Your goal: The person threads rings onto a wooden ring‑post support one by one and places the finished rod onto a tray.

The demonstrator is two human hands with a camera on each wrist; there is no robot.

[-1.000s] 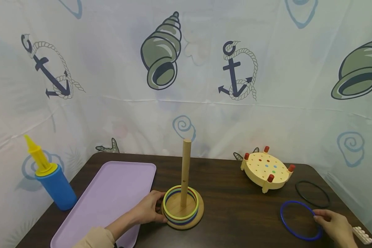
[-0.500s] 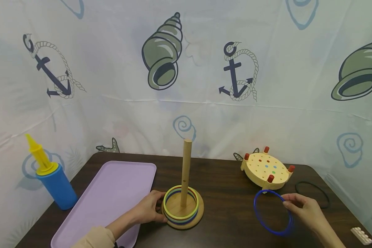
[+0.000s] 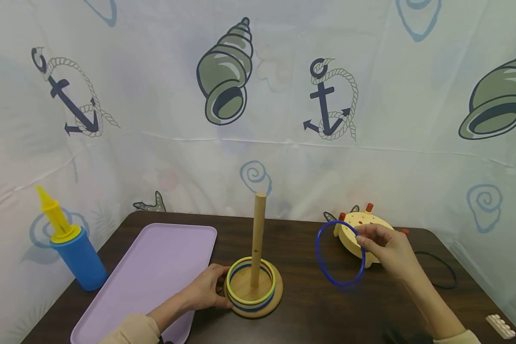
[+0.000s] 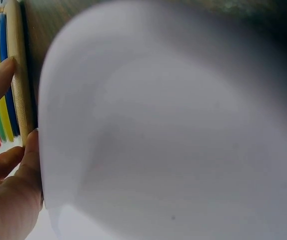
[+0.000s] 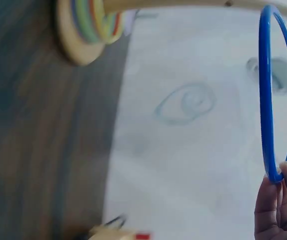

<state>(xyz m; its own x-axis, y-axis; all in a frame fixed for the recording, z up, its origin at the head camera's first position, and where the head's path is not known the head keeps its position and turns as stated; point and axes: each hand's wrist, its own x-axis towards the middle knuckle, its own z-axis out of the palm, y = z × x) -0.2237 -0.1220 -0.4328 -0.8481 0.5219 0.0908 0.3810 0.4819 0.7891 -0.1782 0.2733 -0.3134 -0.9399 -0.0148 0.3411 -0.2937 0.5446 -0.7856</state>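
Note:
A wooden peg stand point(image 3: 258, 239) stands upright near the middle of the table. Around its post lies a stack of coloured rings point(image 3: 251, 302), yellow on top; the left wrist view also shows red, green and blue ones. My left hand point(image 3: 208, 288) grips the left side of the stand's round base, thumb and fingers at its edge. My right hand point(image 3: 387, 248) pinches a blue ring point(image 3: 319, 258) by its right side, between thumb and fingers. The ring hangs tilted above the table, right of the post, and in the right wrist view it is at post-top height point(image 5: 266, 95).
A lilac tray point(image 3: 167, 258) lies on the left, beside a blue and yellow pump point(image 3: 79, 260). Behind my right hand sits a round cream pegged toy point(image 3: 352, 243). A dark ring point(image 3: 449, 270) and a white knobbed block point(image 3: 500, 327) lie at the right edge.
My right hand has lifted the blue ring off the table's right side and carried it left and up toward the post. The left hand has stayed at the base.

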